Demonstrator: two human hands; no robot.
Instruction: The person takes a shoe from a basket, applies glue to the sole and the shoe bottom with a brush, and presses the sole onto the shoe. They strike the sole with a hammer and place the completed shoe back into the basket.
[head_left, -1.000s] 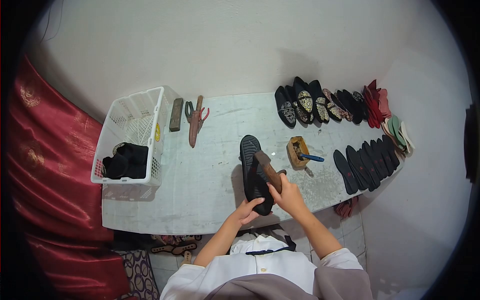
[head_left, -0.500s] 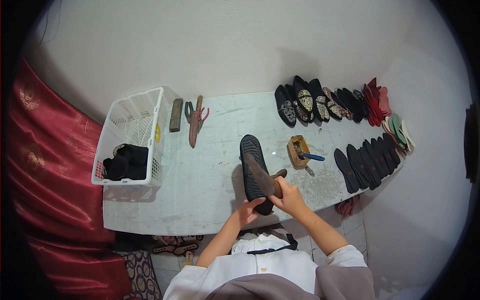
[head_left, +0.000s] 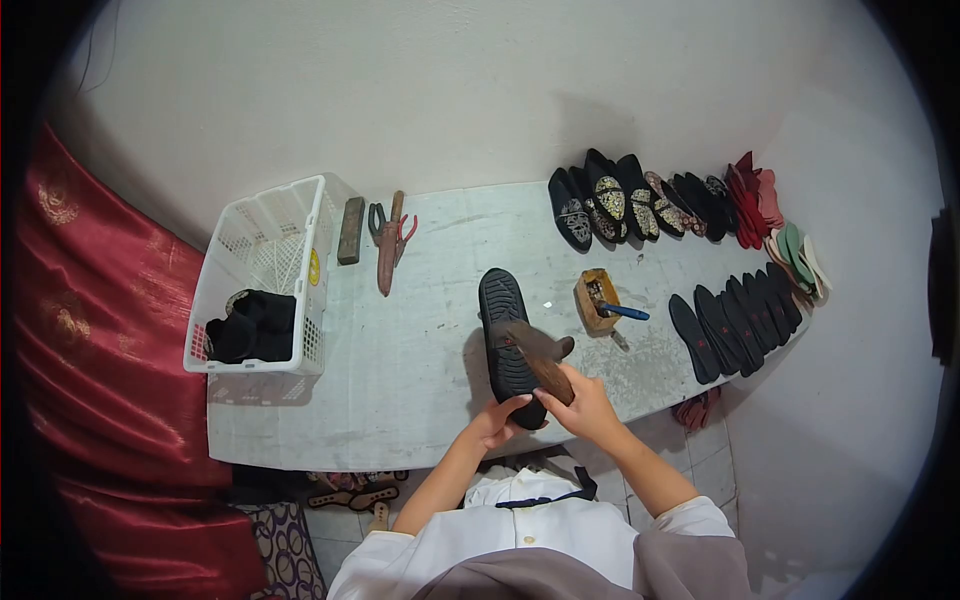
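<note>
A black shoe [head_left: 502, 300] is held sole-up above the table's front half, its ridged outsole facing me. My left hand [head_left: 497, 422] grips it at the near end, thumb on the sole and fingers underneath. My right hand [head_left: 588, 408] is closed round the wooden handle of a hammer [head_left: 543, 345]. The hammer's dark head lies over the middle of the sole; whether it touches cannot be told. To the right stands a small worn box [head_left: 592, 318] with a blue-handled brush [head_left: 625, 313] resting in it.
A white plastic basket [head_left: 312, 340] with black shoes stands left. Beside it lie a dark block [head_left: 351, 230] and pliers [head_left: 378, 222]. Decorated black shoes [head_left: 607, 205] line the back right, black insoles [head_left: 695, 340] the right edge. A red curtain [head_left: 130, 380] hangs left.
The hammer has turned in my right hand, its head shifting right and down from the upper part of the sole. The shoe and my left hand stay nearly still.
</note>
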